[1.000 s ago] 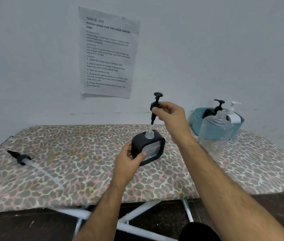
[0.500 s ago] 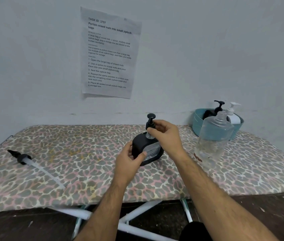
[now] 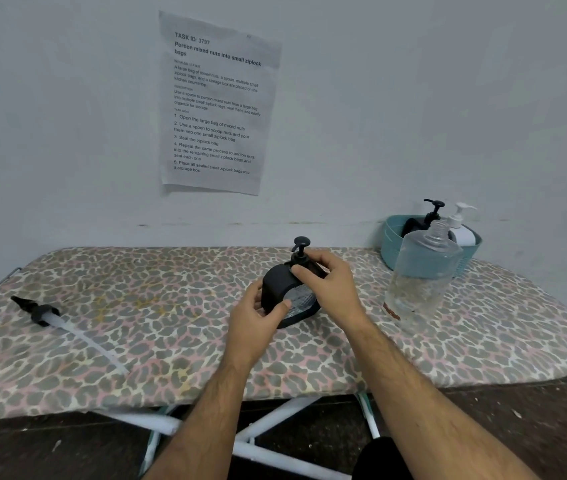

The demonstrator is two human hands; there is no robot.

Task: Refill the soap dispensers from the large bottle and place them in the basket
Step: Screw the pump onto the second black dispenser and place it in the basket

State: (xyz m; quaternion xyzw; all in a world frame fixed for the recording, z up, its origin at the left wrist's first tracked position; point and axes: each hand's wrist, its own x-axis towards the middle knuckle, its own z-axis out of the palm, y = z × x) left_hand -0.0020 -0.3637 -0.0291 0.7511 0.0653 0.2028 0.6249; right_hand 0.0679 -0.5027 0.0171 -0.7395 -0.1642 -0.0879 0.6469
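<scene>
Holding black dispenser, basket containing two dispensers, large bottle uncapped

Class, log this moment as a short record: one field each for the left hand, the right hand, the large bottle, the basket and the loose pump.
Left hand: grips black dispenser body
Right hand: pinches pump collar on dispenser neck
Large bottle: clear, uncapped, upright before basket
Basket: teal, holds a black and a white dispenser
Loose pump: lying on ironing board, far left
</scene>
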